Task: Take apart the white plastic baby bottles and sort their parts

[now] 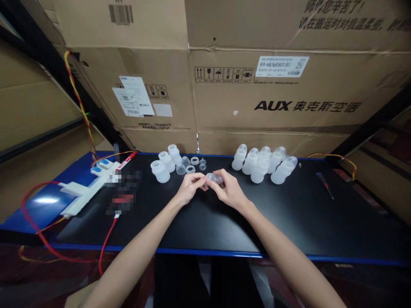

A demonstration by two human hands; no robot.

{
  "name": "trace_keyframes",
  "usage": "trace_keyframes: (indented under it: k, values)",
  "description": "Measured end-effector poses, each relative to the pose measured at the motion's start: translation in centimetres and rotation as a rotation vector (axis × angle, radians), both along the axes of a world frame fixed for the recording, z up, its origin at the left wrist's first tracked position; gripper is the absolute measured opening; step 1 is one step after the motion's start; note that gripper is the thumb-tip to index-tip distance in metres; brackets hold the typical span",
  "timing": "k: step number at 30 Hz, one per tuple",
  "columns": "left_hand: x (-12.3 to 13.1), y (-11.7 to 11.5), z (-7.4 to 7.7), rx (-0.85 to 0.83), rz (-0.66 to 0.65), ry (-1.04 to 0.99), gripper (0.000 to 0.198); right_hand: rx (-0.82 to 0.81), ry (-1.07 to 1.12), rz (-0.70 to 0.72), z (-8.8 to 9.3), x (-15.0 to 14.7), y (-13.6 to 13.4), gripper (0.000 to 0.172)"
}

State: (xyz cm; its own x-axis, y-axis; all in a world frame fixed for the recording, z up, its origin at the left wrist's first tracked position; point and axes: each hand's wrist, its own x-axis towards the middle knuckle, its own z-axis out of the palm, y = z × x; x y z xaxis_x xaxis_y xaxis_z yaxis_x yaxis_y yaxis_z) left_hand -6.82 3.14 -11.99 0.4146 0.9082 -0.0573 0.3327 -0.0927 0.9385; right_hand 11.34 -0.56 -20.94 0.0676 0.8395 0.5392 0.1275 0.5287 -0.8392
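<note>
My left hand [190, 186] and my right hand [228, 188] meet over the middle of the black mat [289, 214], both pinching a small clear plastic cap piece [214, 177] between their fingertips. Beyond my left hand stand three open white bottle bodies [160, 171] without tops. Beside them lie loose parts: white rings [194, 161], a clear dome cap [180, 169] and a small nipple piece [202, 164]. Beyond my right hand stands a cluster of several capped white bottles [263, 164].
A white power strip [84, 192] with red and yellow wires lies at the left on a blue surface, next to a red marker [127, 160]. A small screwdriver [325, 184] lies at the right. Large cardboard boxes [272, 94] wall off the back.
</note>
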Motion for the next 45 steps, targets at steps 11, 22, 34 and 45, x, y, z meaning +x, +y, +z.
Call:
trace_keyframes:
  k: [11,22,34,45]
  values:
    - [1.6,-0.2,-0.8,-0.053,0.239,-0.155,0.053,0.361,-0.357,-0.189,-0.6,-0.1,1.0,0.033]
    - [-1.2,2.7,1.3,-0.190,0.495,-0.442,0.041,0.150,-0.167,-0.059,-1.7,2.1,1.5,0.045]
    - [-1.6,2.4,2.6,-0.285,0.434,-0.699,0.029,0.003,-0.353,0.086,-1.7,0.1,0.9,0.047]
    - [-2.4,3.0,3.0,0.144,0.434,-0.440,0.051,0.021,-0.294,0.177,-2.1,-1.7,0.8,0.026]
